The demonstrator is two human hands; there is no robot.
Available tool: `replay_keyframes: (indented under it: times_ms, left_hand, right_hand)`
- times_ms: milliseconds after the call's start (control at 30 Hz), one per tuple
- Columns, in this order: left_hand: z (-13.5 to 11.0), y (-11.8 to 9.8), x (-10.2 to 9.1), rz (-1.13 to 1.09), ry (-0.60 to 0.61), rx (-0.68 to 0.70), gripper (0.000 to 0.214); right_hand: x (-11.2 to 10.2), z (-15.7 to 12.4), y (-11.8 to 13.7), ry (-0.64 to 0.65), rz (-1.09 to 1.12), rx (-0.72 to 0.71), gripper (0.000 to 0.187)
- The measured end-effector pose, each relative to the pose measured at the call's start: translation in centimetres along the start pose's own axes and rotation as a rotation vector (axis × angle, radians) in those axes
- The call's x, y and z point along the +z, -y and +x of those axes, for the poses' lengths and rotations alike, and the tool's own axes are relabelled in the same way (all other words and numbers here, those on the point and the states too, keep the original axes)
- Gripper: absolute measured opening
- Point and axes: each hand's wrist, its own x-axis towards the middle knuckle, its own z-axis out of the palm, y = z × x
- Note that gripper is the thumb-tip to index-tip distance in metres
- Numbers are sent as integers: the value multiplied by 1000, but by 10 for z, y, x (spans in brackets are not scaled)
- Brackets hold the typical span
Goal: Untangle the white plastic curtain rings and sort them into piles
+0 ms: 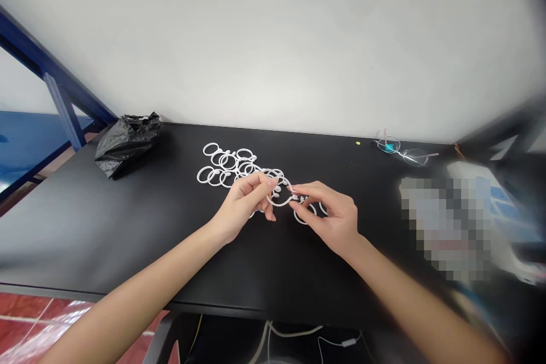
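Observation:
A white plastic ring (279, 205) with a small tab is held up between both hands over the black table. My left hand (247, 202) pinches its left side between thumb and fingers. On its right side, by the tab, the thumb and forefinger of my right hand (328, 213) close in a pinch. Behind and left of my left hand lies a loose pile of several similar white rings (229, 160), some overlapping. Another white ring (305, 222) lies under my right hand, partly hidden by its fingers.
A crumpled black plastic bag (128, 142) sits at the table's back left. Eyeglasses (403, 152) lie at the back right, near a small yellow bit (358, 143). A blurred pale object (447, 227) is at the right. White cables (294, 334) hang below the black table (170, 261).

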Motion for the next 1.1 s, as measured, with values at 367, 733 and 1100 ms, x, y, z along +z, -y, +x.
replay_keyframes:
  times_ms: [367, 733, 1100]
  left_hand:
    - [-9, 13, -5, 853, 106, 504, 34]
    - [-7, 14, -7, 1051, 19, 765, 31]
    - [-8, 16, -4, 1012, 10, 724, 25]
  right_hand:
    - [0, -1, 2, 33, 116, -39, 29]
    - [5, -4, 4, 0, 114, -88, 28]
    - [6, -4, 4, -25, 116, -141, 27]
